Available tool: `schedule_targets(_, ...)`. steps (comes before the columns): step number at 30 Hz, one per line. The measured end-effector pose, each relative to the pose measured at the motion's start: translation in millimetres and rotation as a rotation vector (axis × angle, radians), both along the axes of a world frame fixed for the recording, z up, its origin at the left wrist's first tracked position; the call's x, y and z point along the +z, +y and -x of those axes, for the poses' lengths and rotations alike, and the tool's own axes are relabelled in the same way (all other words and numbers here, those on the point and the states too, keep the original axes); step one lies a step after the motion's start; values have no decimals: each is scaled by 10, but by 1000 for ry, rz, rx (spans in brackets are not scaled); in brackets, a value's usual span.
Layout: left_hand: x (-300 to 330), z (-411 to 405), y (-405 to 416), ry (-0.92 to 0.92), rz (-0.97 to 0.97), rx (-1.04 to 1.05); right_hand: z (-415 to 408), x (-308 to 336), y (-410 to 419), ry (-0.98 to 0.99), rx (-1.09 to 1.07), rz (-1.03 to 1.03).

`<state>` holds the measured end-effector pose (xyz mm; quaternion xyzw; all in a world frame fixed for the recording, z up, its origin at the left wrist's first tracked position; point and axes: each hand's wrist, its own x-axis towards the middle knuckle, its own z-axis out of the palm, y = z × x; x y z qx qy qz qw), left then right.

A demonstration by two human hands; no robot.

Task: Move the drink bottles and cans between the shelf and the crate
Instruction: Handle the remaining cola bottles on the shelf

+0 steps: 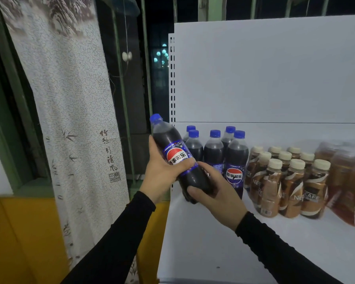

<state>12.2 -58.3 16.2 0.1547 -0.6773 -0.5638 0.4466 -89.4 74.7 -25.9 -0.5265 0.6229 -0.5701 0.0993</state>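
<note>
At the left front edge of the white metal shelf [213, 242] we hold a dark cola bottle with a blue cap and a blue, red and white label [177, 158] in both hands, tilted with its cap up and to the left and its base low, over the shelf's left edge. Our left hand [162, 171] wraps the label section, thumb lying across the label front. Our right hand [213, 190] grips the lower body, fingers curled round the base. Both arms wear black sleeves [115, 242]. Just behind the held bottle, five matching blue-capped cola bottles [214, 150] stand upright in a cluster on the shelf. Beside them to the right stands a group of small brown coffee bottles with cream caps [287, 185], upright and touching one another. Further right, amber drink bottles in clear wrap [344, 177] sit at the frame edge, blurred. Left of the shelf hangs a pale patterned curtain with ink bamboo and calligraphy [70, 99] before a dark barred window [131, 89].
</note>
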Motion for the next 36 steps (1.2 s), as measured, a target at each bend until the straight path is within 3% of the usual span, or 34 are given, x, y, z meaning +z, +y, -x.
schedule_targets(5, 33, -75, -169, 146, -342, -77, -81, 118, -15, 79, 53, 14)
schedule_targets(12, 92, -175, -173, 128, -653, -184, -164, 158, -140, 298, -87, 152)
schedule_targets(17, 84, -228, -138, 81, -681, -254, -209, 223, -168, 363, -119, 220)
schedule_targets(31, 80, -224, -157, 89, -719, -213, -164, 147, -190, 307, -77, 185)
schedule_targets(36, 82, -224, -208, 90, -432, -147, -127, 134, -118, 128, 76, 32)
